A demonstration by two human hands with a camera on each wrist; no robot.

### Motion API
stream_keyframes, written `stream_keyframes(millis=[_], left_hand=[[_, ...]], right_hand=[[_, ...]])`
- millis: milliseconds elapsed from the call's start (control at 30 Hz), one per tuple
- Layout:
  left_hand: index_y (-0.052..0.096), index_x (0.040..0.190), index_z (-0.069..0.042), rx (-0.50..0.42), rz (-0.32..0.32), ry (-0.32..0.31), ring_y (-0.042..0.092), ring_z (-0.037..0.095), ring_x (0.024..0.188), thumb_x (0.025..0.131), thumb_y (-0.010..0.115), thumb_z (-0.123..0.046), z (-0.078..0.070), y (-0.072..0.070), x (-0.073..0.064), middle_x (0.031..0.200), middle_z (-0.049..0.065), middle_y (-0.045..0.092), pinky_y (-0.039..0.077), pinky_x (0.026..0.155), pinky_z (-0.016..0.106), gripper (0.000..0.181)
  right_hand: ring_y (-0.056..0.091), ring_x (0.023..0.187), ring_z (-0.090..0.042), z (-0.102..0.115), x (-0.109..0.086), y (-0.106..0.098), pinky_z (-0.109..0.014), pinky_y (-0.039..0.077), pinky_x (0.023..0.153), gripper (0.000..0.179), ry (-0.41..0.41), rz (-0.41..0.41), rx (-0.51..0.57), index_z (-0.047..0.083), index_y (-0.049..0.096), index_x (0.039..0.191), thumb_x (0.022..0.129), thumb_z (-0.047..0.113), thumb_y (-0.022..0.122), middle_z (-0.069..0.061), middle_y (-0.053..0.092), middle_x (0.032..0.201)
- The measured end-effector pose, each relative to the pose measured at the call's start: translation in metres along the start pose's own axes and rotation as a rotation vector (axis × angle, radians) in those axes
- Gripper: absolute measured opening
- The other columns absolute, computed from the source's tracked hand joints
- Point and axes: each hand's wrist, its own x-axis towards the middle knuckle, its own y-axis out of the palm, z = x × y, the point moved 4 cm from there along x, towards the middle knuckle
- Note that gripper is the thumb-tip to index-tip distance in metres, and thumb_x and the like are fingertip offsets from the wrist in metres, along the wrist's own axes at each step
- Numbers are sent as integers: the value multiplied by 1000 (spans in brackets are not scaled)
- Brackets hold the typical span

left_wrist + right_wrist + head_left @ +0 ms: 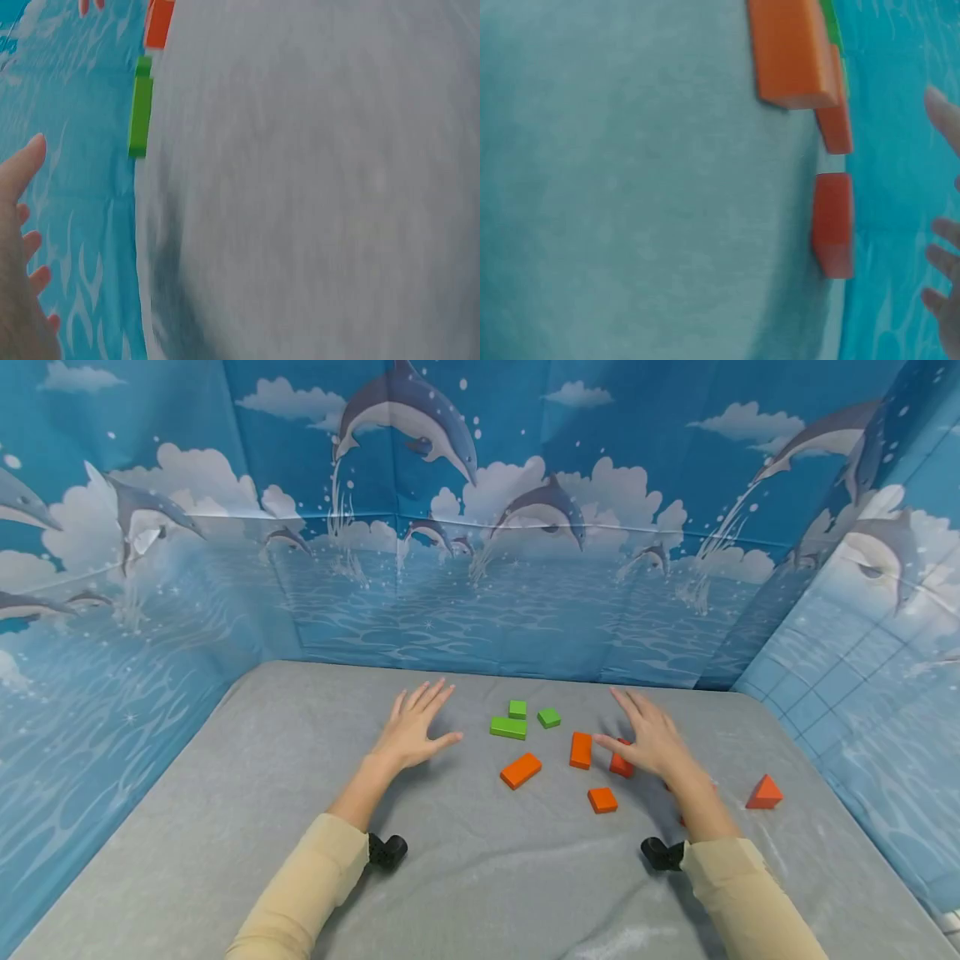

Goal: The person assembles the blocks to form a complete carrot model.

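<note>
My left hand [414, 731] hovers over the grey cloth left of the blocks, its fingers spread and holding nothing. My right hand [651, 735], also spread and holding nothing, is above the right-hand blocks and partly covers a red block [619, 762]. Between the hands lie a long green block [508, 727], a small green block [517, 709] behind it and another green block [550, 717]. Nearer are an orange block [521, 771], an upright-lying orange block [581, 750] and a smaller orange one [602, 800]. Bits of red show beside my right forearm, mostly hidden by it.
A red triangular block [765, 792] sits apart on the right. The grey cloth [450, 877] covers the table and has wrinkles at the front. Blue curtains [480, 610] printed with dolphins hang behind and at both sides. Black wrist mounts [387, 852] stick out at both cuffs.
</note>
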Motion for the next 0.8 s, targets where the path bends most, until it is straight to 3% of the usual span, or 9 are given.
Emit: stream_keyframes(millis=[100, 333, 533, 800], left_hand=[[23, 146, -20, -60, 43, 50, 19, 28, 136, 85, 51, -58, -11, 6, 4, 151, 1, 20, 11, 107, 52, 78], [31, 144, -20, -172, 195, 151, 26, 24, 133, 82, 59, -53, -37, 25, 13, 146, 3, 31, 13, 107, 48, 75], [37, 141, -23, -198, 299, 212, 26, 21, 133, 80, 62, -53, -51, 41, 17, 144, -1, 36, 18, 106, 48, 72], [38, 140, -22, -242, 376, 286, 31, 17, 127, 78, 67, -49, -59, 55, 22, 141, -6, 38, 22, 104, 43, 74]], right_hand=[[20, 129, -46, -3, 0, 9, -66, 16, 96, 85, -29, 11, 108, 15, 18, 147, 83, 53, 59, -25, 19, 146], [25, 126, -43, -5, 1, 25, -66, 22, 94, 80, -88, 49, 296, 9, 29, 143, 81, 42, 67, -24, 26, 142], [34, 118, -40, -3, 2, 32, -61, 28, 93, 74, -136, 43, 317, 3, 39, 137, 79, 38, 70, -21, 39, 131], [38, 111, -36, -2, 0, 41, -57, 31, 90, 67, -143, 54, 347, 1, 47, 130, 77, 36, 72, -18, 46, 123]])
